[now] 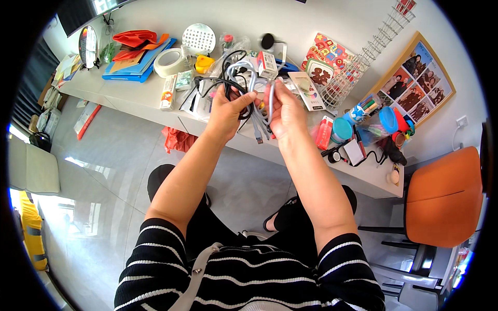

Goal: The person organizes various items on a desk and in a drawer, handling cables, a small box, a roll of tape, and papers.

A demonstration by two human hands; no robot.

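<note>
A tangled bundle of cables hangs between my hands, above the front edge of the cluttered white cabinet. My left hand (pixel 228 113) is closed round the bundle, its thumb lying across a black cable (pixel 226 72) and a thicker grey cable (pixel 251 83). A grey USB plug (pixel 259 139) dangles below the fingers. On the other side, my right hand (pixel 287 110) grips a loop of the grey cable between thumb and fingers, palm partly turned up. Some fingertips of both hands are hidden by the cables.
The white cabinet (pixel 140 106) carries blue folders (pixel 136 66), a tape roll (pixel 168 63), small boxes, a wire rack (pixel 345 78) and blue-lidded tubs (pixel 388 120). A framed photo collage (pixel 419 78) leans at the right, near an orange chair (pixel 443 199). A red bag (pixel 176 140) hangs at the cabinet's front.
</note>
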